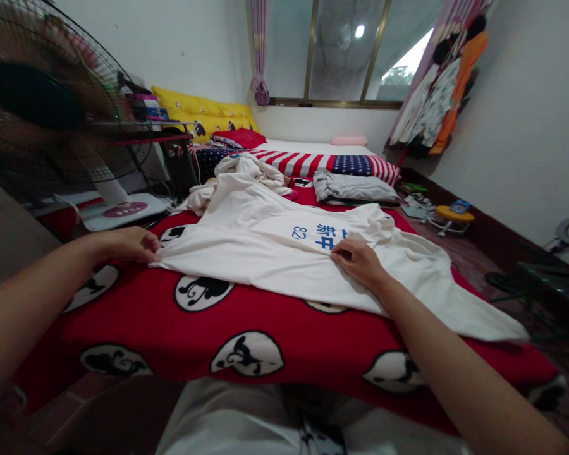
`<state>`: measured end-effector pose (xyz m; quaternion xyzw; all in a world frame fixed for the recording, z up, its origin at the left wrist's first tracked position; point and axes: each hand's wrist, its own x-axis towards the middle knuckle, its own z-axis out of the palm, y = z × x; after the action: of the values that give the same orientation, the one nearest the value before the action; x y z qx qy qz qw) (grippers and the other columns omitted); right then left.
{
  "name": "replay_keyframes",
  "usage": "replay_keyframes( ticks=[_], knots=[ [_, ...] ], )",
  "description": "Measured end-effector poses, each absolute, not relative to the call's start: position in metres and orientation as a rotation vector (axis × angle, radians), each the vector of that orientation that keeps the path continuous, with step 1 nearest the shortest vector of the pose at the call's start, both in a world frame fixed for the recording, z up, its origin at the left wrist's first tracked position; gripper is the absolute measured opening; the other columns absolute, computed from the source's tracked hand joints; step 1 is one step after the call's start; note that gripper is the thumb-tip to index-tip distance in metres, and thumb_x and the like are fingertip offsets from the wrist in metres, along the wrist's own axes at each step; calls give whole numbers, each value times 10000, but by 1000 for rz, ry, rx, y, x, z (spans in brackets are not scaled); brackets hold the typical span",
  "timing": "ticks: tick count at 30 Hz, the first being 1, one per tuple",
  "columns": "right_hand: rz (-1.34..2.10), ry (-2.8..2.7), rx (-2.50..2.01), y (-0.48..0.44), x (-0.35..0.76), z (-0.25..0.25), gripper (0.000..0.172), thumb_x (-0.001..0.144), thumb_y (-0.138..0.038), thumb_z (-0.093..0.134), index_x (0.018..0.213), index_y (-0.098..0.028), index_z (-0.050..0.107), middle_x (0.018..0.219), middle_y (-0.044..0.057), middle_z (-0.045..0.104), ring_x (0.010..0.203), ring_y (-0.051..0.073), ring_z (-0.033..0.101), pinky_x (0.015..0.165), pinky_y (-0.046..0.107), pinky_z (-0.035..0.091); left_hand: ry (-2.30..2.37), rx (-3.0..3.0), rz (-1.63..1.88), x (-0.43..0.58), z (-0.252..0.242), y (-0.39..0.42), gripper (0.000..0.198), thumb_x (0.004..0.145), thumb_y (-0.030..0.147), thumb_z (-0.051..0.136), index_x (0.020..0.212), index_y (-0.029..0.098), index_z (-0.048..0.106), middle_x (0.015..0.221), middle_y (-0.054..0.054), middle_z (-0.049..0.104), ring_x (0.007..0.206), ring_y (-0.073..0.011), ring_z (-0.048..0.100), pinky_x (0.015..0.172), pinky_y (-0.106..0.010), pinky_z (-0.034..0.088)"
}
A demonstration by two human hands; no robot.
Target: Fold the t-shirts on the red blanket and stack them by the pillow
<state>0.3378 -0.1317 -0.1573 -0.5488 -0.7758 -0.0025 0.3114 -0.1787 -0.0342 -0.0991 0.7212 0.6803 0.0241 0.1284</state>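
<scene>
A white shirt point(275, 265) with blue printed characters lies spread sideways over a red blanket point(171, 328) with black-and-white patterns. My left hand point(135, 244) pinches the shirt's near-left corner between its fingers. Further right, my right hand point(356, 258) has its fingers closed on the shirt's fabric beside the blue print. One end of the shirt reaches toward the blanket's right edge. Behind the shirt rest a crumpled cream cloth pile point(253, 169) and a folded grey garment stack point(353, 188).
A standing fan point(33, 95) is close on the left, its base point(123, 213) beside the blanket. A bed with a striped cover point(298, 163) stands behind. At right are a yellow stool point(451, 213) and hanging clothes point(448, 95).
</scene>
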Motion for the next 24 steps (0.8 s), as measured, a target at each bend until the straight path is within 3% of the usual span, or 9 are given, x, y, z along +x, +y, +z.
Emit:
replay_keyframes(
  ticks=[3,6,9,11,14,16,19,21,24],
  knots=[
    [-4,-2045,-1451,-131,338,-157,109,813,-256,586,800,-183,666,767,39,632,689,158,556,631,266,389,2071,2124,-106,-166,-88,-31,172,590,246,672,736,156,683,707,-29,688,750,-220,599,687,-287,457],
    [-6,-2038,-1452,-132,338,-157,103,808,-254,592,795,-185,667,756,36,629,680,157,553,627,269,390,2154,2405,118,-131,-82,-33,270,710,313,571,895,161,695,909,-84,702,872,-272,594,780,-374,457],
    [7,-2040,-1442,-133,337,-156,100,807,-250,592,796,-185,667,759,34,626,684,157,555,633,271,398,1725,2741,426,-83,-95,-42,386,819,374,449,1010,145,695,1044,-103,693,971,-243,613,901,-338,445],
    [13,-2046,-1428,-134,337,-156,101,809,-247,590,802,-181,667,762,35,620,687,157,557,636,271,406,1468,2794,493,-56,-114,-47,537,871,472,392,1224,133,613,1276,-114,606,1160,-233,553,1009,-310,393],
    [30,-2048,-1389,-137,338,-156,99,810,-236,592,823,-177,670,776,36,613,704,155,565,657,270,425,1486,2782,242,-37,-146,-53,692,903,586,313,1468,189,352,1549,-104,297,1408,-275,295,1122,-409,264],
    [41,-2042,-1365,-137,338,-155,100,809,-229,593,839,-177,674,796,38,611,721,154,571,674,268,436,1576,2761,62,-36,-158,-54,688,917,602,279,1505,245,260,1591,-87,166,1453,-301,165,1133,-486,206],
    [1,-1975,-1386,-137,341,-155,115,813,-230,591,864,-176,678,848,46,603,723,147,568,689,268,444,1593,2757,-64,-38,-155,-55,664,935,581,267,1517,268,209,1599,-87,109,1462,-308,116,1129,-514,194],
    [-36,-1890,-1440,-135,343,-155,121,815,-232,592,877,-171,675,886,48,603,704,137,564,705,273,447,1580,2749,-148,-35,-142,-56,679,928,582,300,1516,253,219,1591,-113,140,1450,-332,160,1112,-527,226],
    [-39,-1838,-1523,-134,345,-155,105,815,-238,597,847,-177,676,885,40,606,704,134,565,717,275,445,1583,2784,-198,-17,-123,-60,673,901,574,397,1453,191,384,1533,-175,300,1392,-363,306,1083,-506,292]
  ],
)
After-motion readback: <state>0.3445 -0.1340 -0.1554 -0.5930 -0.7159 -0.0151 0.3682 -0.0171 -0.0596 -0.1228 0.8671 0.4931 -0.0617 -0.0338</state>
